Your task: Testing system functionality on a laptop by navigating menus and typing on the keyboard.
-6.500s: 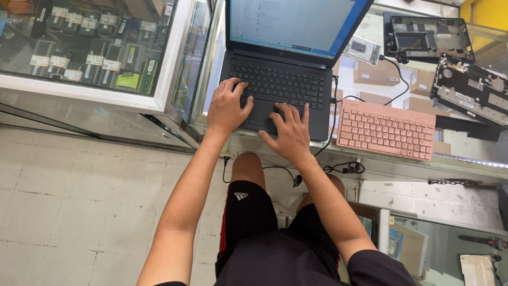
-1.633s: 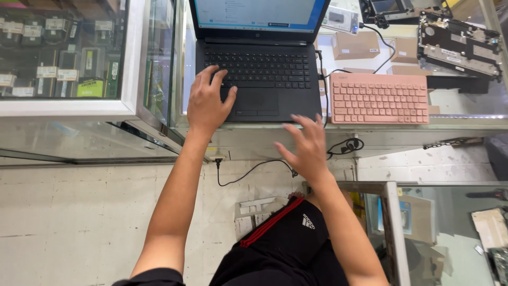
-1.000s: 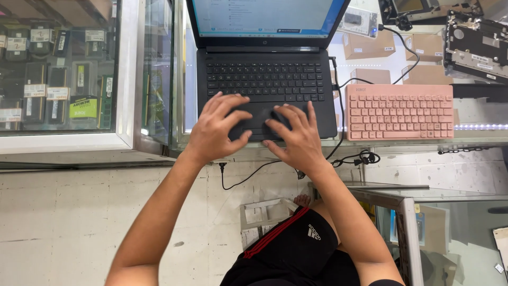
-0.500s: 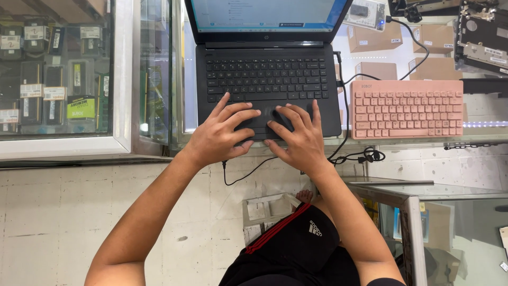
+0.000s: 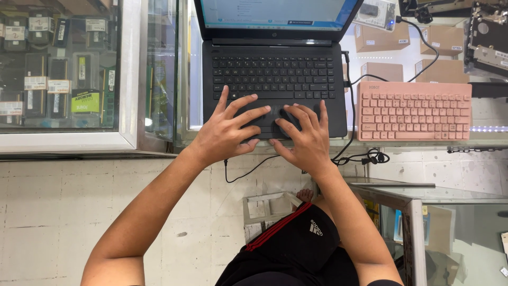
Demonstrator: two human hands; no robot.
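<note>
Two hands on black laptop atop glass counter: left hand and right hand splayed over touchpad, gripping nothing. Laptop likely rigid, weighty, hinge fragile; lift by base edges. Pink keyboard alongside.

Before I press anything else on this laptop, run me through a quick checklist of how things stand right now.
1. Laptop open, screen lit: ok.
2. Left hand over the palm rest, fingers reaching the touchpad: ok.
3. Right hand fingertips on the touchpad: ok.
4. Cable plugged in at the laptop's right side: cannot tell.
5. Pink keyboard apart from both hands: ok.
6. Laptop fully on the glass counter: ok.
</note>
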